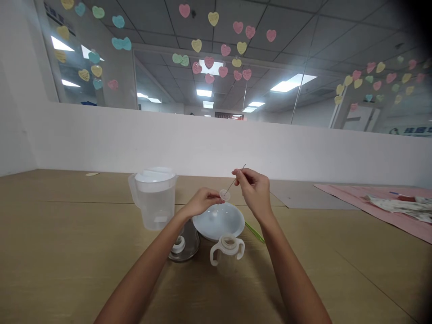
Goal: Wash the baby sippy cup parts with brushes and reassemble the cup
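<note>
Over the white bowl [218,222], my left hand [202,201] pinches a small clear round piece [224,195], possibly a bottle nipple. My right hand [253,184] grips a thin wire-like stick [232,182], tilted so its lower end reaches into the clear piece. Just in front of the bowl stands a clear baby bottle [227,258] with two white handles and an open top. A metal tray [189,252] lies left of the bottle, partly behind my left forearm, with a white ring-shaped part [178,244] on it.
A lidded clear pitcher [157,202] stands left of the bowl. Something thin and green [254,231] lies right of the bowl, beside my right forearm. A pink cloth [340,193] with white fabric [398,204] lies far right. A white wall [216,144] closes the table's back.
</note>
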Available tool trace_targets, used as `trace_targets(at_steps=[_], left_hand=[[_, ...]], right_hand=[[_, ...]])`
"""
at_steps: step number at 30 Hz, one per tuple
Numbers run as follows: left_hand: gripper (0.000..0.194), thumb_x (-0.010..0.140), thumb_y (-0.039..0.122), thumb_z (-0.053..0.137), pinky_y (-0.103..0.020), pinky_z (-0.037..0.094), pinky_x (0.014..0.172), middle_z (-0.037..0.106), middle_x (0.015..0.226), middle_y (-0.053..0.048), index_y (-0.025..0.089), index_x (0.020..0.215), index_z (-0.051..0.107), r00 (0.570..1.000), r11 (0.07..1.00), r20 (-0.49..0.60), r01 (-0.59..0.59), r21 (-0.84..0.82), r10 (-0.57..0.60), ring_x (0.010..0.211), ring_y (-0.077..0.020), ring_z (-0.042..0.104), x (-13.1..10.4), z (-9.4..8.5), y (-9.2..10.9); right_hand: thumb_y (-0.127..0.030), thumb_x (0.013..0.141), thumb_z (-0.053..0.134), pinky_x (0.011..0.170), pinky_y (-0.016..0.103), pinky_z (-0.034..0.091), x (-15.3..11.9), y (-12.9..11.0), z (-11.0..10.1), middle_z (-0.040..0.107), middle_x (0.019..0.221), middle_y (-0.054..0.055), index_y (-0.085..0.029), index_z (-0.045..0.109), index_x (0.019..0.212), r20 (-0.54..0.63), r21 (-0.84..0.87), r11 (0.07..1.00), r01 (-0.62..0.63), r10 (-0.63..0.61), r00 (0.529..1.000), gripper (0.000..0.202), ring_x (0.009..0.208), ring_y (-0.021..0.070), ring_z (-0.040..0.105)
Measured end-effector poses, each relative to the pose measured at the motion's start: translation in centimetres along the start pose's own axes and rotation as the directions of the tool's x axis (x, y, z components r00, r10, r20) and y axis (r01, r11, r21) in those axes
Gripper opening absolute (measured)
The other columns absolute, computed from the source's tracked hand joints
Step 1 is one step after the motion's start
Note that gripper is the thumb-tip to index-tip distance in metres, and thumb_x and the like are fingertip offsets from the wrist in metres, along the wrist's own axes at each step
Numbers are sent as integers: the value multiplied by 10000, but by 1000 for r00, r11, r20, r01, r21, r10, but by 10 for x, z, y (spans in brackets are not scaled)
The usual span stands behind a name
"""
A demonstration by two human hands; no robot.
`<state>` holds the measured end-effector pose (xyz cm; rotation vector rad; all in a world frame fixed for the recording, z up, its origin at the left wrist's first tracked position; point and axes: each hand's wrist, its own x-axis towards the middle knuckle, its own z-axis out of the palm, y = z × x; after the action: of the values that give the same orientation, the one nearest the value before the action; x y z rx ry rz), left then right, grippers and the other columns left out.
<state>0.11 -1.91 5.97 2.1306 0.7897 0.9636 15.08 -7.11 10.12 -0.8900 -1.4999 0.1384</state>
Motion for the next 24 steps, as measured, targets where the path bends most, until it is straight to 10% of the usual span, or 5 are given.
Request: trace_targets(at_steps=[10,24], left_hand=[[220,721,312,552,-206,428,726,665,815,-38,126,752,667,988,990,-152,-29,-136,8,788,-136,578,0,4,13],[182,710,295,573,-203,449,718,673,775,-23,145,753,667,981,984,-188,-84,-157,54,767,-125,594,0,2,13]], right_hand=[[-334,761,458,466,203,252,3,22,7,380,455,-44,-137,575,534,229,-177,984,4,37,973,322,461,68,336],[-362,754,510,576,241,394,-2,10,9,596,728,17,-203,677,750,-15,-228,969,90,-96,995,231,601,111,500]])
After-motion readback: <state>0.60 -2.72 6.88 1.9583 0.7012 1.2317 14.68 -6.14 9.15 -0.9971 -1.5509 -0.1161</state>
